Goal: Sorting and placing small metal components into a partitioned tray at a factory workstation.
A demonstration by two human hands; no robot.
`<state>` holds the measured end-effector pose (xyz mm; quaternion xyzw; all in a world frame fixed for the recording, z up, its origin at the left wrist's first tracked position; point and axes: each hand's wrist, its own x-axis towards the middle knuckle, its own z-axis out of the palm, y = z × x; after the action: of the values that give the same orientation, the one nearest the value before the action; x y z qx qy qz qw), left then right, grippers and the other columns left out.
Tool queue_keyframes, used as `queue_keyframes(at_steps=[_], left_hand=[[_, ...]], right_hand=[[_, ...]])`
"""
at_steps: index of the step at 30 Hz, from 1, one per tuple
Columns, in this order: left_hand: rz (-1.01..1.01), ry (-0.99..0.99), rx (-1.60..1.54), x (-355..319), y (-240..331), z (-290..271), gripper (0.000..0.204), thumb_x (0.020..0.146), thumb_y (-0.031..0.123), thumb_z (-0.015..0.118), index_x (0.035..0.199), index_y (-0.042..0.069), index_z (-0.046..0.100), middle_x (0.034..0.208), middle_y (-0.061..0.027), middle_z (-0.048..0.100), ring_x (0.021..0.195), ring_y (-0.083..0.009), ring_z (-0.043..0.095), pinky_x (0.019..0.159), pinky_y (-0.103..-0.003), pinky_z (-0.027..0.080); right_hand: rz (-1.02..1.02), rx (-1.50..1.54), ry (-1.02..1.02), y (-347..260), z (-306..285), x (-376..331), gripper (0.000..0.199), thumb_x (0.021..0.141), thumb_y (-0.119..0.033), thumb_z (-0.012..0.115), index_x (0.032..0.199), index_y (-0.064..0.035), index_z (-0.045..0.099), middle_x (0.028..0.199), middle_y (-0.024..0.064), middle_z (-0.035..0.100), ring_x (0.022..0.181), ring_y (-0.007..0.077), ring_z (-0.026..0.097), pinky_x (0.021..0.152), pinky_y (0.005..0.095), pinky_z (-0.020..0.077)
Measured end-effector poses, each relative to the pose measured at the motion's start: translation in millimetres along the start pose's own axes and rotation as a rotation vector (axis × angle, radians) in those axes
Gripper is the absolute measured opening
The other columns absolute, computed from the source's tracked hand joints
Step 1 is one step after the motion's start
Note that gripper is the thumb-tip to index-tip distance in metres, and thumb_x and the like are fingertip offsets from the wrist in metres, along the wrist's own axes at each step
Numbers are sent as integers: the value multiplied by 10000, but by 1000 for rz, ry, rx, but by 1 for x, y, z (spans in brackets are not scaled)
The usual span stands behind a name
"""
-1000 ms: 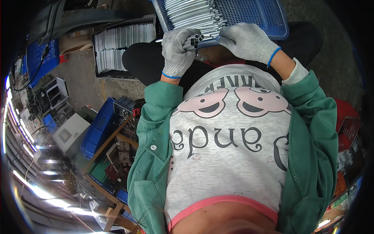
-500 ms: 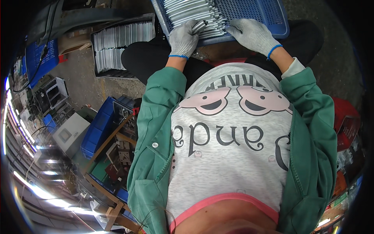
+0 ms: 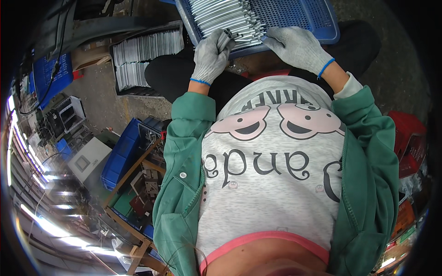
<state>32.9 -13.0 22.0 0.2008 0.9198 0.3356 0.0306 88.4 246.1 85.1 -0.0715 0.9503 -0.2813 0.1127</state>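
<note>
Both my hands wear grey knitted gloves with blue cuffs. My left hand (image 3: 211,57) is closed around a small bunch of metal tubes (image 3: 224,38), their ends pointing up out of the fist. In front of me a blue perforated plastic basket (image 3: 332,33) holds a thick layer of thin silvery metal rods (image 3: 221,16) on its left side. At the near ends of these rods is my right hand (image 3: 297,48), with thumb and fingers drawn together. Whatever lies between those fingertips is hidden by the glove.
Left of my knee stands a dark crate (image 3: 120,91) packed with two rows of similar metal pieces. Farther left are a blue bin (image 3: 120,156), a wooden-framed bench (image 3: 131,172) and a pale box-shaped machine (image 3: 89,156). A red stool-like object (image 3: 407,138) stands at my right.
My left hand has drawn back slightly toward me and to the left with the tubes, which now point more upward. My right hand has shifted only a little, staying by the rod ends.
</note>
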Motion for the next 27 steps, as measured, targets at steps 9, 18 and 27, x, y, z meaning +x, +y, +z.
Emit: queue_keyframes(at_steps=[9, 18, 27], left_hand=[[145, -21, -173, -7, 2, -10, 294, 735, 78, 823, 1016, 60, 738, 841, -59, 744, 708, -238, 681, 697, -347, 541], [259, 32, -6, -10, 29, -28, 259, 713, 64, 804, 966, 77, 751, 815, -41, 721, 707, -223, 654, 717, -340, 523], [328, 161, -16, -8, 48, -33, 223, 705, 68, 769, 927, 94, 755, 812, -24, 718, 719, -227, 650, 808, -340, 494]], right_hand=[[-125, -102, 54, -9, -5, -7, 220, 988, -287, 623, 1006, -92, 722, 782, 90, 738, 616, 238, 673, 579, 348, 529], [-117, -150, 18, -13, -9, -1, 198, 977, -273, 635, 1004, -99, 724, 774, 95, 734, 639, 231, 682, 597, 343, 540], [-122, -91, -39, -22, -14, -1, 192, 982, -244, 617, 978, -94, 736, 763, 89, 734, 630, 247, 686, 605, 341, 548]])
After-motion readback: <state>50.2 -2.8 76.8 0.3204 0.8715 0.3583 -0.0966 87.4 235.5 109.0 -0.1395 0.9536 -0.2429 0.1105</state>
